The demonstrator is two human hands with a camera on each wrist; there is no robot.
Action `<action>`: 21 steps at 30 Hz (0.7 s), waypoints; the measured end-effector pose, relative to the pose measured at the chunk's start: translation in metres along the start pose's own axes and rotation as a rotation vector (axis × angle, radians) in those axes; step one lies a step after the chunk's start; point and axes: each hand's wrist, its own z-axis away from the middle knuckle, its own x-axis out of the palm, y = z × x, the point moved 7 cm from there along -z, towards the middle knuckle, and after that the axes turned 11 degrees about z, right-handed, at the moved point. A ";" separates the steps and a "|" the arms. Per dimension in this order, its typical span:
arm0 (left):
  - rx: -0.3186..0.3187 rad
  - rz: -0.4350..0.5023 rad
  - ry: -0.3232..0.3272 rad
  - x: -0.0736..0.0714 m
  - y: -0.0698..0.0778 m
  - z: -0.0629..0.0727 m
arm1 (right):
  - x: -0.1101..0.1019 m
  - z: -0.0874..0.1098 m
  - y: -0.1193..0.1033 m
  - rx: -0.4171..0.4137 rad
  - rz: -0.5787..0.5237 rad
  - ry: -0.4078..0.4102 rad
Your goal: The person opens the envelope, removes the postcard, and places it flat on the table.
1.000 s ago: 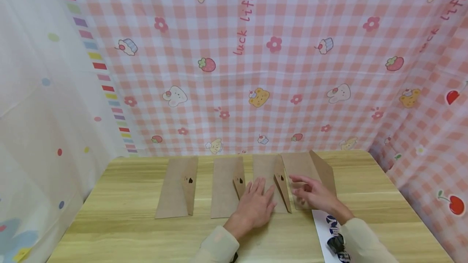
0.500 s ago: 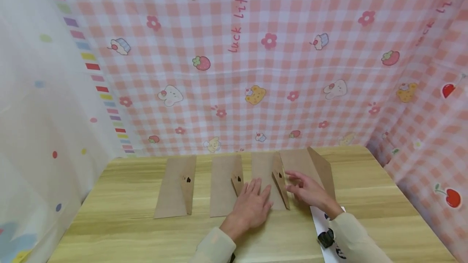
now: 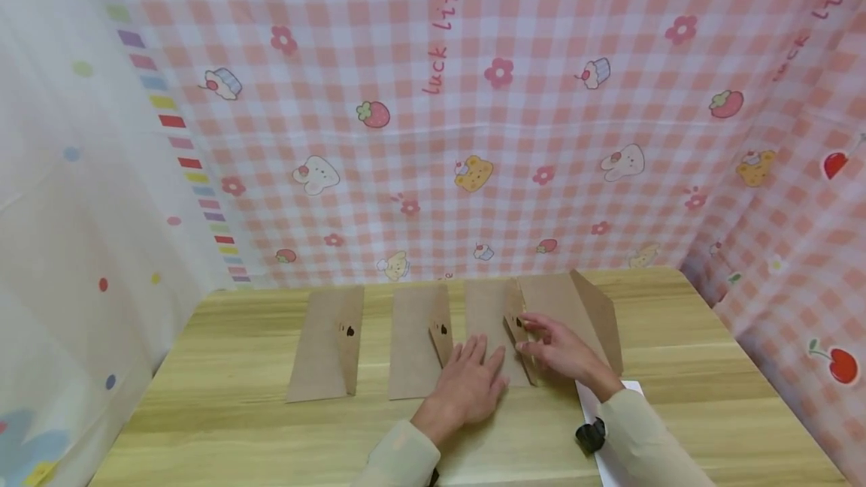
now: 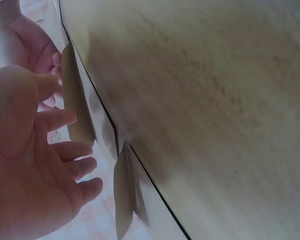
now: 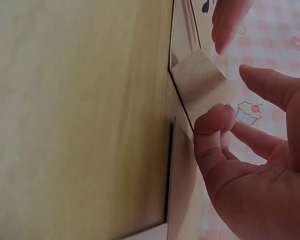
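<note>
My left hand (image 3: 467, 385) lies palm down with its fingers stretched over the lower part of the third brown paper envelope (image 3: 483, 307). My right hand (image 3: 564, 352) is at that envelope's flap (image 5: 202, 82), which stands partly raised with a small dark print. In the right wrist view its bent fingertips are right at the flap's edge, while the thumb (image 5: 270, 87) stays apart. Beneath the right hand is the fourth envelope (image 3: 551, 299), its flap (image 3: 598, 314) opened out to the right.
To the left lie the first envelope (image 3: 318, 348) and the second envelope (image 3: 413, 344), flaps on their right sides. A white sheet (image 3: 611, 472) is partly hidden by the right sleeve (image 3: 646, 434). The wooden table (image 3: 223, 427) ends at a pink checked cloth (image 3: 406, 134).
My right hand has moved left from over the fourth envelope to the third envelope's flap. The left hand stays in nearly the same place. The right sleeve covers more of the white sheet.
</note>
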 end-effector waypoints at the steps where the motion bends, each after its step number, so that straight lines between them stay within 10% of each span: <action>1: 0.000 0.000 -0.002 0.001 0.000 0.000 | 0.000 0.000 0.000 0.004 -0.004 0.005; 21: -0.020 0.033 -0.068 0.009 0.001 -0.004 | 0.009 -0.006 0.001 -0.021 -0.017 -0.017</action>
